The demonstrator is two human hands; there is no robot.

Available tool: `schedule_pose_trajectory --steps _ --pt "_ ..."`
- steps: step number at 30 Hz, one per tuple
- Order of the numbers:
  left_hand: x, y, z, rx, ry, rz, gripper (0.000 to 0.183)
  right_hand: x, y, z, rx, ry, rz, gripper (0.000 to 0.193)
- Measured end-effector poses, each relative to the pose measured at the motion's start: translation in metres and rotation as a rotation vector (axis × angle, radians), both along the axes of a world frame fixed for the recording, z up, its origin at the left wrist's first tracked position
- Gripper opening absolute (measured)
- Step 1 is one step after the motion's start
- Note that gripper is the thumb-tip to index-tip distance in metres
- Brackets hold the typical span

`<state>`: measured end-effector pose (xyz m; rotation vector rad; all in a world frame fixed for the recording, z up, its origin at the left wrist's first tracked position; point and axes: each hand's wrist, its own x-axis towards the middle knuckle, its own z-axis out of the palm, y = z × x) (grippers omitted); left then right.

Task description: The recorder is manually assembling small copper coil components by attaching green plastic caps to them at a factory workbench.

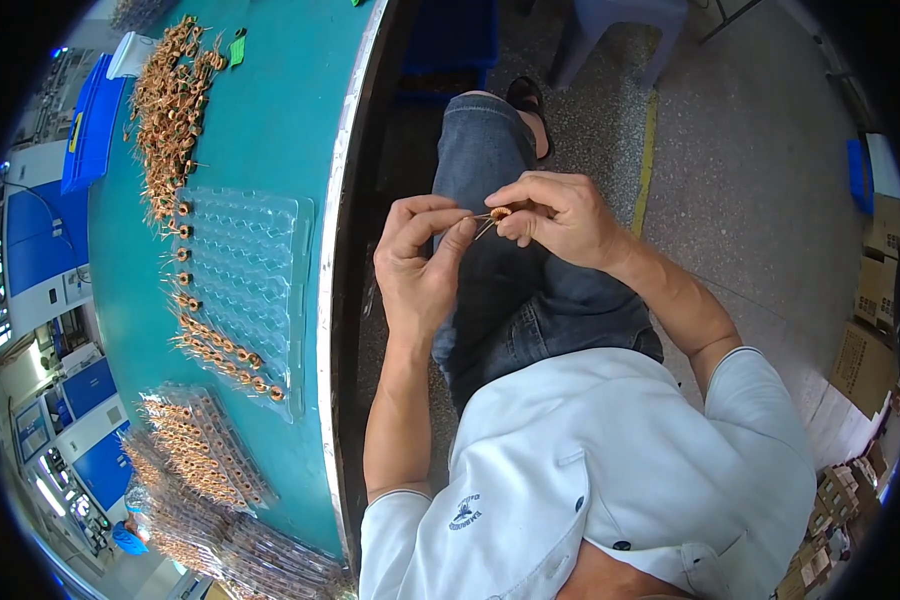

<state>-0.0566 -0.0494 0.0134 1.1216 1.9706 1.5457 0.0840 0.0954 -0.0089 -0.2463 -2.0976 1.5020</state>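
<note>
Over my lap, off the table's edge, a small copper-wound toroidal coil (500,213) with thin wire legs is gripped between the thumb and fingers of my right hand (568,215). My left hand (418,262) is closed in a pinch at the wire legs beside it. Some legs stick out downward between the two hands. To the left, a clear plastic tray (245,285) with moulded pockets lies on the green table (270,110). Coils like the held one sit along the tray's left side and near end, legs pointing left.
A heap of loose coils (173,115) lies beyond the tray. Filled trays (205,445) are stacked nearer me. A metal-edged rim (332,250) borders the table. A blue bin (90,125) stands at far left, a plastic stool (630,15) ahead, and cardboard boxes (860,365) at right.
</note>
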Motion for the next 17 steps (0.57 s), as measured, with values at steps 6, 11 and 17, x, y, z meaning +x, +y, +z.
schedule_pose_trajectory --steps 6,11,17 --pt "0.000 -0.003 -0.003 0.014 -0.437 -0.036 0.024 0.001 -0.002 -0.012 -0.644 -0.075 0.023 0.025" --pt "0.010 -0.006 -0.003 0.011 -0.389 -0.031 0.026 0.001 -0.009 -0.016 -0.994 -0.131 0.021 0.037" --pt "0.017 -0.009 -0.011 -0.129 -0.403 0.095 0.019 0.000 -0.016 -0.016 -1.071 -0.208 -0.004 0.041"
